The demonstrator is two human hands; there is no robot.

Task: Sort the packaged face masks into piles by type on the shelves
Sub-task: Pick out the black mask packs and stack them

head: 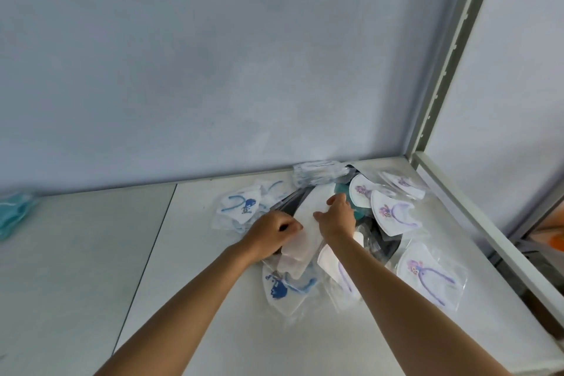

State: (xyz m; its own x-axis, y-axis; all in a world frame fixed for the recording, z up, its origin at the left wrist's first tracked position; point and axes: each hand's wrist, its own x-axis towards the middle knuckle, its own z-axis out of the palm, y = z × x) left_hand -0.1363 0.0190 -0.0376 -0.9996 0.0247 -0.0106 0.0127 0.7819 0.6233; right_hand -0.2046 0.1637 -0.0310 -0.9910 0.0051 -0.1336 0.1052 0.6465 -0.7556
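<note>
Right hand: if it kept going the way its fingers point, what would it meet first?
Probably the teal mask packet just beyond the right hand, then the purple-print mask; depth is unclear.

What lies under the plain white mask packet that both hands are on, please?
Under the plain white packet, dark packets and a blue-print mask show; the rest is covered.
</note>
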